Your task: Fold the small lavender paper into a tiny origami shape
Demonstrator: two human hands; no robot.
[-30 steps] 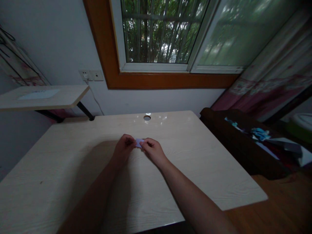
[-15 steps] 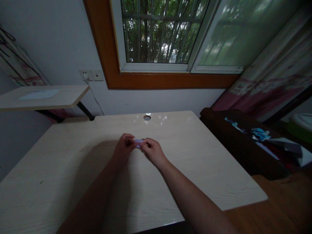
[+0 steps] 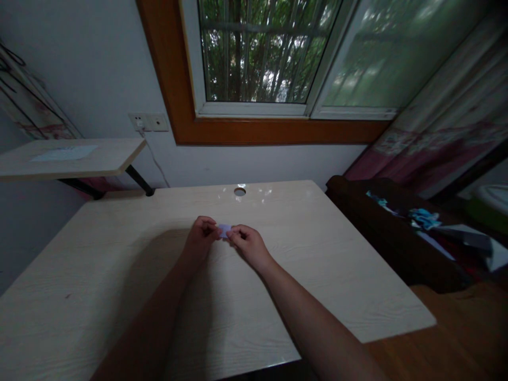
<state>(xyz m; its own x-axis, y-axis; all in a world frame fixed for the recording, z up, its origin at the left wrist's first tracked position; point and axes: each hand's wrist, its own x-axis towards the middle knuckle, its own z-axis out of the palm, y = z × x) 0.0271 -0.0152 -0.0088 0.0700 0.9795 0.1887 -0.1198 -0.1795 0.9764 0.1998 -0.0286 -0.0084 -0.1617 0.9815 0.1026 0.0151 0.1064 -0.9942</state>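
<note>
L hand (image 3: 200,238) is nearly closed, thumb & fingers pinched at the left edge of a small lavender paper piece (image 3: 224,230). R hand (image 3: 251,244) is likewise mostly closed, w/ its right edge pinched btwn thumb & fingers. The piece is thus held directly btwn the two hands: to the right of L fingertips, to the left of R fingertips; neither hand can be called nearer, as it is touched by both. Its long axis can't be told, since both ends are covered & the visible bit looks roughly square. It is held over the surface (image 3: 337,275), approx. mid-width; whether contact is made w/ it can't be seen. Farther out, a round cable hole (image 3: 239,192) is set near the far edge, beyond the piece & slightly right.
</note>
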